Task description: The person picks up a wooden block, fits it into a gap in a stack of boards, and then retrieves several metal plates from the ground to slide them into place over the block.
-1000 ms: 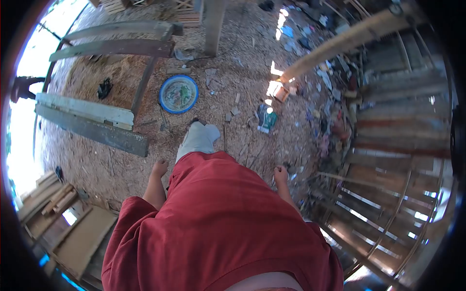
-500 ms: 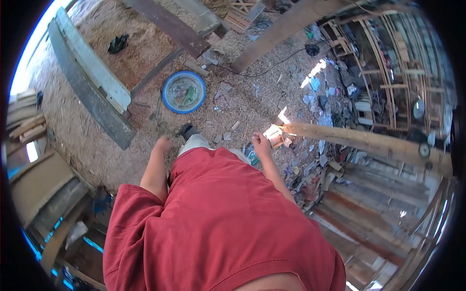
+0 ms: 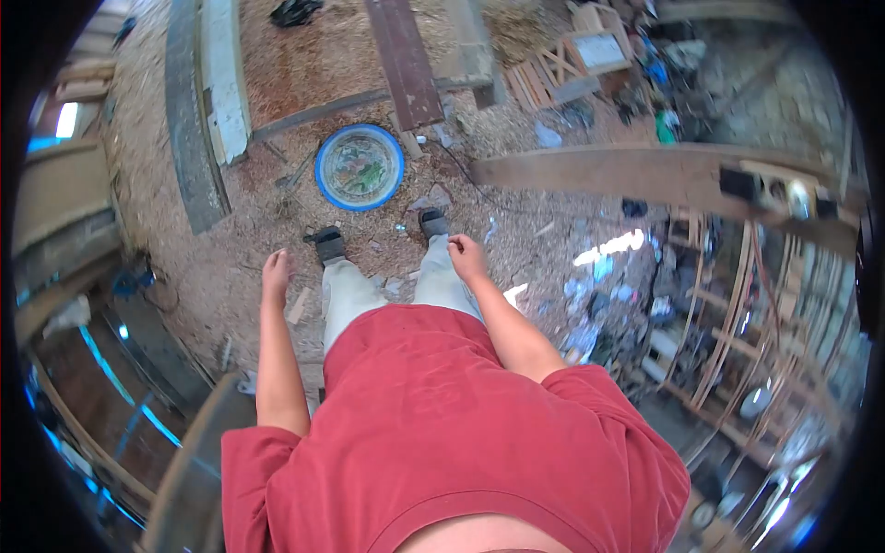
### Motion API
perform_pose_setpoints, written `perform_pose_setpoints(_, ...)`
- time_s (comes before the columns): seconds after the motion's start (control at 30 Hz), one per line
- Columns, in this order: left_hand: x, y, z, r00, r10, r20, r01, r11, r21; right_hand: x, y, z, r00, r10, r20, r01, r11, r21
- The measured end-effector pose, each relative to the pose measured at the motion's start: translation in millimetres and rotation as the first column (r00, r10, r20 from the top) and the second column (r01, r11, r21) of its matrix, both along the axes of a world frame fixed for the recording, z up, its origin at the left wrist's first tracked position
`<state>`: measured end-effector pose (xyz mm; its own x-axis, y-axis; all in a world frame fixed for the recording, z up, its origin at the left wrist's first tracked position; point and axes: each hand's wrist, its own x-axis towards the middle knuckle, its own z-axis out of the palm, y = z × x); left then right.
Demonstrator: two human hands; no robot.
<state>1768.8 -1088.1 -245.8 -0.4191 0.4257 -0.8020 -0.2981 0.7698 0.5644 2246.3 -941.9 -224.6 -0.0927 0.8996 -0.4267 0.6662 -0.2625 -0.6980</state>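
My left hand [image 3: 277,274] hangs beside my left leg, over the littered ground. Its fingers look loose and partly stretched, with no object visible in them. My right hand [image 3: 467,257] is in front of my right leg, its fingers curled together; whatever may be inside them is hidden. Ahead of my feet lies a round basin [image 3: 359,168] with a blue rim and some green showing inside. Neither hand touches it. Both dark shoes [image 3: 330,244] show below light trousers [image 3: 354,293].
A dark red plank [image 3: 406,64] and a pale board [image 3: 224,88] lie ahead. To the right a long wooden beam [image 3: 599,173] stretches across. Wooden frames [image 3: 714,304] and scattered rubbish [image 3: 590,309] are at the right. A small wooden crate [image 3: 553,78] stands farther off.
My view has turned rightward, and the beam and boards have shifted in it. Both feet now show. My left hand has moved forward from my side, and my right hand is now before my leg.
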Motion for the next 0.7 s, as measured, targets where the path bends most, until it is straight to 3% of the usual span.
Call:
perform_pose_setpoints(0.07, 21.8, -20.6, 3.3, 0.982, 0.183, -0.038, -0.182, 0.983, 0.026, 11.1, 42.2, -28.1, 0.993, 0.122, -0.002, -0.122, 0.992, -0.034)
perform_pose_setpoints(0.13, 56.5, -38.0, -2.9, 0.917, 0.390, -0.089, -0.385, 0.920, 0.072, 30.8, 85.7, -93.1, 0.951, 0.304, -0.065, -0.306, 0.951, -0.038)
perform_pose_setpoints(0.23, 120.9, -63.0, -40.5, 0.786, 0.613, -0.077, -0.599, 0.787, 0.143, 45.5, 131.9, -174.6, 0.962, 0.263, -0.070, -0.271, 0.949, -0.162)
perform_pose_setpoints(0.27, 144.5, -62.6, -59.2, 0.775, 0.625, -0.094, -0.612, 0.780, 0.131, 45.7, 142.3, -197.0, 0.977, 0.213, -0.017, -0.213, 0.959, -0.186)
perform_pose_setpoints(0.33, 194.1, -51.5, -102.6, 0.843, 0.482, -0.239, -0.461, 0.876, 0.141, 54.7, 146.6, -254.5, 0.964, 0.253, 0.076, -0.243, 0.963, -0.118)
perform_pose_setpoints(0.4, 233.0, -18.9, -132.3, 0.897, 0.364, -0.252, -0.358, 0.931, 0.070, 78.6, 132.7, -320.4, 0.793, 0.609, 0.012, -0.591, 0.773, -0.232)
perform_pose_setpoints(0.43, 251.8, -3.2, -150.6, 0.924, 0.265, -0.278, -0.265, 0.963, 0.036, 79.8, 128.8, -338.9, 0.776, 0.630, -0.004, -0.600, 0.736, -0.313)
perform_pose_setpoints(0.57, 320.6, 47.9, -245.8, 0.894, 0.440, -0.082, -0.429, 0.895, 0.127, 79.1, 125.5, -432.4, 0.736, 0.666, 0.124, -0.585, 0.717, -0.380)
perform_pose_setpoints(0.63, 353.8, 81.6, -260.9, 0.880, 0.472, -0.043, -0.467, 0.879, 0.094, 87.1, 122.8, -491.7, 0.717, 0.672, 0.187, -0.631, 0.739, -0.237)
perform_pose_setpoints(0.7, 378.9, 109.3, -268.1, 0.896, 0.443, -0.015, -0.438, 0.890, 0.130, 75.3, 132.5, -522.7, 0.739, 0.631, 0.237, -0.592, 0.776, -0.219)
